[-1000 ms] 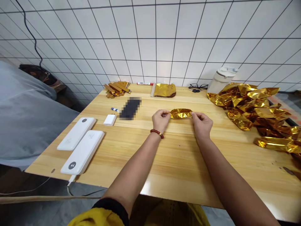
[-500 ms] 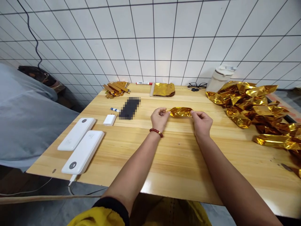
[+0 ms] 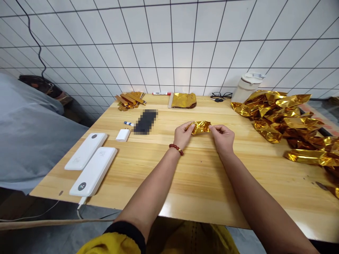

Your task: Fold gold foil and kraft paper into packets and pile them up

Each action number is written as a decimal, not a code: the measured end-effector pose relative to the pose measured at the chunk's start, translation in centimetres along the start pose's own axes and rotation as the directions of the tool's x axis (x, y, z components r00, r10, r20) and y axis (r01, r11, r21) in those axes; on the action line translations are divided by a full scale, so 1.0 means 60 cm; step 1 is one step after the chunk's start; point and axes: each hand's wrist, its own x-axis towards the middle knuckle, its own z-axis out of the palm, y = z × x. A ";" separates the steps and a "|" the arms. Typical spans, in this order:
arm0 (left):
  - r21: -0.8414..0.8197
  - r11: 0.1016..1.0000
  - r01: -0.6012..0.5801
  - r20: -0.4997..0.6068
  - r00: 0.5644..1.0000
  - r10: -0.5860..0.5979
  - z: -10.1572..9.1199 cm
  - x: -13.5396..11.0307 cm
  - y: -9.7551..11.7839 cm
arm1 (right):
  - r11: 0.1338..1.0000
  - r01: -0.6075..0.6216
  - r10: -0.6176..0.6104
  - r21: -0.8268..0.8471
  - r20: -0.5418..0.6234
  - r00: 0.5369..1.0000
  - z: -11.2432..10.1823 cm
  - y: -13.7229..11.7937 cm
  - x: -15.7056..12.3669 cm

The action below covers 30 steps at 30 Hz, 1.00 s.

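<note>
Between my hands, over the middle of the wooden table (image 3: pixel 164 176), is a crinkled piece of gold foil (image 3: pixel 201 127). My left hand (image 3: pixel 183 133), with a red bead bracelet (image 3: pixel 176 149) at the wrist, pinches the foil's left end between thumb and fingers. At its right end my right hand (image 3: pixel 223 138) grips the edge with thumb and fingertips. Behind the hands, near the wall, lies a flat stack of gold foil sheets (image 3: pixel 184 100). A large heap of crumpled gold foil (image 3: pixel 282 114) spreads over the table's right side.
Two white power banks (image 3: pixel 92 173) and a white charger (image 3: pixel 123 135) lie at left, near a blurred dark object (image 3: pixel 145 122). Along the wall are foil strips (image 3: pixel 131 100), a red marker (image 3: pixel 161 94), glasses (image 3: pixel 221 96) and a pale bottle (image 3: pixel 247 86). Grey cloth (image 3: pixel 31 134) hangs at far left.
My hands have come closer together, and the left hand now covers more of the foil. The visible stretch of foil is shorter and more crumpled.
</note>
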 end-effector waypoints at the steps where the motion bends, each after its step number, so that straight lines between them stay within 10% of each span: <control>1: -0.029 0.999 0.039 0.009 0.999 -0.039 0.001 0.000 0.001 | 1.000 0.017 -0.016 -0.023 0.037 0.999 0.000 -0.002 -0.003; 15: 0.040 0.985 -0.169 -0.046 0.984 0.171 0.001 -0.007 0.010 | 0.982 -0.031 0.022 0.189 0.050 0.999 -0.002 -0.001 0.004; 30: -0.153 0.986 0.070 0.019 0.998 -0.068 0.004 -0.001 0.007 | 0.991 0.007 -0.019 0.132 0.090 0.996 0.002 -0.002 -0.004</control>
